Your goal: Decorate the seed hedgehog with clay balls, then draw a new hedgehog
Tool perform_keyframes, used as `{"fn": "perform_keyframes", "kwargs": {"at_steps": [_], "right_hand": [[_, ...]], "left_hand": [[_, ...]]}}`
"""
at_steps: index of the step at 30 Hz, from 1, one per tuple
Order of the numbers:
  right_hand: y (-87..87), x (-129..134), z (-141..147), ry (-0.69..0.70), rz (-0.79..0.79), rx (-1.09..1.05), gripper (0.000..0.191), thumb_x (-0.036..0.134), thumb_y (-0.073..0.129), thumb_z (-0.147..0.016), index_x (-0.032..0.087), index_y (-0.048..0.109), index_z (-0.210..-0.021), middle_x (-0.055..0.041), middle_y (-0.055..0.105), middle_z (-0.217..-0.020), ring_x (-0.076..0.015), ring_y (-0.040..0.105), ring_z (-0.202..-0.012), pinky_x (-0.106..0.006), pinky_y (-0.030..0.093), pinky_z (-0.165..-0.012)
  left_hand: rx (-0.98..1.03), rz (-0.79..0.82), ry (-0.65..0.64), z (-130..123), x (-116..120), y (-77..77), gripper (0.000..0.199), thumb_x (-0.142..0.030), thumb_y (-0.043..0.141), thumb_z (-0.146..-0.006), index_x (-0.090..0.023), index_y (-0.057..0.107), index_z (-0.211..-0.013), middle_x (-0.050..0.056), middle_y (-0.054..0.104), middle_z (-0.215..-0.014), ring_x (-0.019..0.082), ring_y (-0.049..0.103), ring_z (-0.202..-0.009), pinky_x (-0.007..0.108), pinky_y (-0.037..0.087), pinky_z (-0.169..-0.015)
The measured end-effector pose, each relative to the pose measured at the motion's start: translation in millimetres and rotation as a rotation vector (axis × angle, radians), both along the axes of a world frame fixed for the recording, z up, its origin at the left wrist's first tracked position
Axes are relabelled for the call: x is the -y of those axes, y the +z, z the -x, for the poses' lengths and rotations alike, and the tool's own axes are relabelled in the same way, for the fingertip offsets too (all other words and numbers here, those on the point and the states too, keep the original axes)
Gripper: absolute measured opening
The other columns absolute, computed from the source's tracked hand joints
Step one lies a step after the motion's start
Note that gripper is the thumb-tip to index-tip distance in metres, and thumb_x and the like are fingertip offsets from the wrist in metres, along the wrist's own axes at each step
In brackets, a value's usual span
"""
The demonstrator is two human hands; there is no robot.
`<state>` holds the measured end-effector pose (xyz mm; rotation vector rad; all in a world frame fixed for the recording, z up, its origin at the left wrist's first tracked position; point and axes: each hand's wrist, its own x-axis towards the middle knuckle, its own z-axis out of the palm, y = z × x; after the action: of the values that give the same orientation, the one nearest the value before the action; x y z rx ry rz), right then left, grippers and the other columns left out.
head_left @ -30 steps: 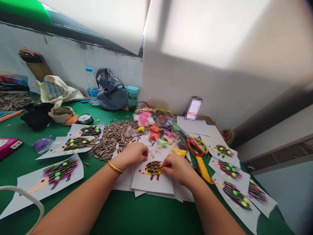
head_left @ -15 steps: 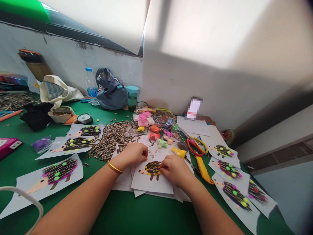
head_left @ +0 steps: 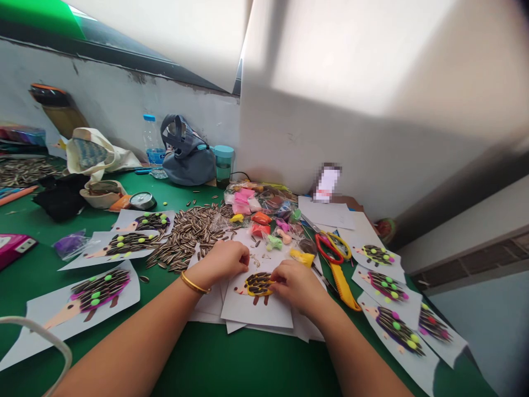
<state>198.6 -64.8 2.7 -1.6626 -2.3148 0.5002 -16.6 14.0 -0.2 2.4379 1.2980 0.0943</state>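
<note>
At the far left of the green table (head_left: 215, 358), I see a magenta box (head_left: 16, 248) at the edge, and behind it a black cloth thing (head_left: 61, 196). Next comes a small bag of purple clay (head_left: 69, 245), then three sheets with seed-covered hedgehogs, the nearest hedgehog (head_left: 103, 291) dotted with green balls. Right of those spreads a heap of striped seeds (head_left: 188, 234).

My left hand (head_left: 229, 260), a gold bangle (head_left: 194, 282) on its wrist, rests with bent fingers by the upper left of the white sheet (head_left: 248, 315) in front of me; I cannot tell whether those fingers close on anything. On that sheet, between my hands, lies the yellow-edged hedgehog (head_left: 258, 284), facing left, its back set with dark seeds and two brown legs below. Beyond it sit bags of coloured clay (head_left: 260, 218).

My right hand (head_left: 291, 282) has its thumb and fingertips drawn close at the hedgehog's right edge; I cannot tell whether a seed is pinched between them. Farther right lie red- and yellow-handled scissors (head_left: 330, 249), a yellow cutter (head_left: 345, 286) and more hedgehog sheets, the nearest hedgehog there (head_left: 400, 331) carrying pink, green and yellow balls.
</note>
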Motion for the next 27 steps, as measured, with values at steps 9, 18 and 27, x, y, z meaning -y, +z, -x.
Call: {"fn": "perform_keyframes", "kwargs": {"at_steps": [9, 18, 27], "right_hand": [[-1.3, -10.4, -15.0, -0.149, -0.134, 0.087, 0.019, 0.024, 0.05, -0.092, 0.023, 0.069, -0.088, -0.0042, 0.066, -0.092, -0.0174, 0.058, -0.089, -0.027, 0.04, -0.074], [-4.7, -12.1, -12.7, -0.149, -0.129, 0.174, 0.025, 0.023, 0.047, -0.093, 0.024, 0.071, -0.101, -0.0058, 0.067, -0.1, -0.0192, 0.058, -0.096, -0.029, 0.04, -0.081], [-24.7, -22.1, -4.1, -0.079, -0.234, 0.144, 0.033, 0.015, 0.051, -0.088, 0.031, 0.069, -0.111, -0.0054, 0.065, -0.099, -0.022, 0.055, -0.095, -0.033, 0.038, -0.082]], "left_hand": [[-0.007, 0.016, 0.065, 5.3, -1.9, 7.9, 0.012, -0.032, 0.062, -0.073, -0.027, 0.072, -0.078, -0.001, 0.074, -0.082, 0.019, 0.065, -0.078, 0.029, 0.041, -0.071], [0.035, -0.252, 0.276, 14.8, -12.1, 7.6, 0.018, -0.029, 0.054, -0.081, -0.026, 0.071, -0.084, 0.003, 0.071, -0.096, 0.024, 0.062, -0.094, 0.034, 0.04, -0.08], [0.066, -0.228, 0.168, 4.7, -6.2, 1.0, 0.014, -0.025, 0.059, -0.077, -0.027, 0.073, -0.08, 0.003, 0.069, -0.09, 0.023, 0.061, -0.092, 0.035, 0.038, -0.081]]}}
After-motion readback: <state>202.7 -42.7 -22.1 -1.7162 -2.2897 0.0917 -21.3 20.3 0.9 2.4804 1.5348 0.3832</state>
